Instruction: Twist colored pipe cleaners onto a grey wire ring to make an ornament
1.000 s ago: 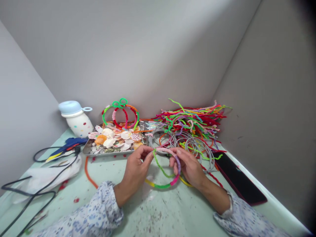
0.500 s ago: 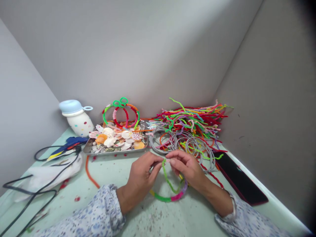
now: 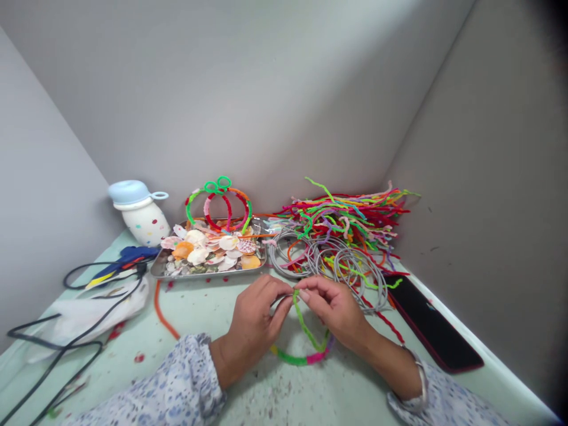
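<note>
Both hands meet over the table with a ring wrapped in coloured pipe cleaner [image 3: 294, 359] between them, its yellow, green, pink and purple lower arc showing below the fingers. My left hand [image 3: 255, 325] is closed, thumb and forefinger pinching at the ring's top. Opposite it, my right hand [image 3: 339, 310] pinches the same spot, fingertips almost touching the left ones. A light green pipe cleaner [image 3: 305, 324] runs from the fingertips down across the inside of the ring to its lower right. The ring's upper part is hidden by the hands.
Behind my hands are a metal tray [image 3: 208, 275] of shells, finished-looking coloured rings [image 3: 207, 207], grey wire coils [image 3: 288, 254] and a pile of pipe cleaners [image 3: 350, 210]. A phone [image 3: 432, 325] lies right. A bottle [image 3: 144, 222], pliers [image 3: 119, 263] and black cable [image 3: 89, 343] are left.
My right fingers have shifted slightly and now cover the pale tip seen at the pinch before. More of the ring's purple right side is hidden. The left hand has barely moved.
</note>
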Tool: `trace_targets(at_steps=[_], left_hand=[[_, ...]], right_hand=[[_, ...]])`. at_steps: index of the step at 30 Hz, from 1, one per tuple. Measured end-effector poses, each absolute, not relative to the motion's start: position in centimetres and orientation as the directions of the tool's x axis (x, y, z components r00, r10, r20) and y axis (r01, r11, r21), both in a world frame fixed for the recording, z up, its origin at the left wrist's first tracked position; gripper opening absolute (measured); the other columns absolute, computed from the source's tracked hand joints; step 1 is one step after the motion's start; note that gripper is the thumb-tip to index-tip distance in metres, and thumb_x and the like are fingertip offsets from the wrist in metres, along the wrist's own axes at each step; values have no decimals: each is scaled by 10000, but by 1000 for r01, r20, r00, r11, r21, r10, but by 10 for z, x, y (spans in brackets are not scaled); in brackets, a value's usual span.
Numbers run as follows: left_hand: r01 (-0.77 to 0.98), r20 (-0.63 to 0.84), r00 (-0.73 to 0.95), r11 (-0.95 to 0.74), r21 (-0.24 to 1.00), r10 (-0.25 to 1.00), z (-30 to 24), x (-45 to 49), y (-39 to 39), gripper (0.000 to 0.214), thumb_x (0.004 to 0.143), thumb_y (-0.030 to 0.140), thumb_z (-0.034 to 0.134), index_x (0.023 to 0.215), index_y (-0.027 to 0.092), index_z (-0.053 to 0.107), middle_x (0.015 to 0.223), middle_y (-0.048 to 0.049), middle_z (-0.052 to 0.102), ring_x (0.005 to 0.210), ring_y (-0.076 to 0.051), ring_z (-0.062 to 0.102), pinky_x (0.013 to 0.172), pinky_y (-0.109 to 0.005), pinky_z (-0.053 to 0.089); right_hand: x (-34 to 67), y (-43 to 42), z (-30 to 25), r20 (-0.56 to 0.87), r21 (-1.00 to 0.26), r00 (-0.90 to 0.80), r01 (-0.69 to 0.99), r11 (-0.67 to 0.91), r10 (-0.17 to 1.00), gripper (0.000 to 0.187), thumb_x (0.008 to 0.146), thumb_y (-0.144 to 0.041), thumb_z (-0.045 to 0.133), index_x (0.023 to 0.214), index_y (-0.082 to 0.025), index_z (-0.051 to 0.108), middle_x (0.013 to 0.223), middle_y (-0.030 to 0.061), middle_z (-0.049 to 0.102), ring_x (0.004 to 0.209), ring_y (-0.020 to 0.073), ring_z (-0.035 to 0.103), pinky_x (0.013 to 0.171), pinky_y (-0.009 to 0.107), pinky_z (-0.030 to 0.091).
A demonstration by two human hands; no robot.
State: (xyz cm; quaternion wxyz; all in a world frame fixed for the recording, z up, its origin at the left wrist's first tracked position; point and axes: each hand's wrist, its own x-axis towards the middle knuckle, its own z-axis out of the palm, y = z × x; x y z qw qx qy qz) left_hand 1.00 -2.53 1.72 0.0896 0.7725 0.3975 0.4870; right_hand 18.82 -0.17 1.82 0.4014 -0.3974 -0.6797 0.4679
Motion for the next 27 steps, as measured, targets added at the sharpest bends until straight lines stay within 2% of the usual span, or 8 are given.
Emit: trace_targets(at_steps=[9, 12, 18, 24, 27], left_hand=[[487, 634, 188, -632, 603, 750, 18, 10, -27, 46, 877, 149, 574, 871, 178, 609, 780, -20, 615, 731, -144, 568, 668, -267, 429], [493, 631, 184, -626, 604, 754, 18, 10, -27, 46, 879, 153, 568, 867, 179, 604, 779, -19, 610, 728, -144, 561, 663, -266, 425], [585, 640, 253, -642, 496, 725, 22, 8, -27, 66, 893, 171, 533, 902, 186, 597, 822, -42, 618, 775, -175, 559, 692, -296, 427], [701, 629, 303, -615, 362, 716, 24, 7, -26, 142, 896, 161, 484, 963, 187, 607, 896, -71, 617, 832, -208, 553, 719, -333, 423], [717, 635, 317, -616, 326, 704, 25, 7, -26, 125, 881, 181, 522, 976, 192, 603, 931, -69, 624, 864, -218, 553, 753, -356, 407]], right_hand=[[186, -3, 23, 181, -947, -354, 187, 259, 918, 186, 832, -345, 582, 857, -182, 670, 603, -41, 489, 541, 94, 406, 503, 213, 323], [185, -4, 24, 170, -952, -345, 185, 245, 923, 182, 827, -344, 580, 851, -183, 662, 592, -48, 474, 535, 93, 398, 501, 210, 322], [183, -6, 26, 150, -959, -333, 181, 219, 931, 190, 832, -358, 566, 849, -183, 640, 581, -57, 424, 529, 93, 376, 498, 211, 318], [182, -4, 22, 88, -975, -372, 159, 156, 924, 209, 860, -393, 542, 878, -194, 602, 559, -73, 345, 492, 90, 321, 454, 210, 263], [182, -3, 19, 62, -981, -371, 147, 124, 927, 213, 866, -408, 534, 880, -204, 594, 554, -75, 346, 473, 88, 306, 441, 210, 251]])
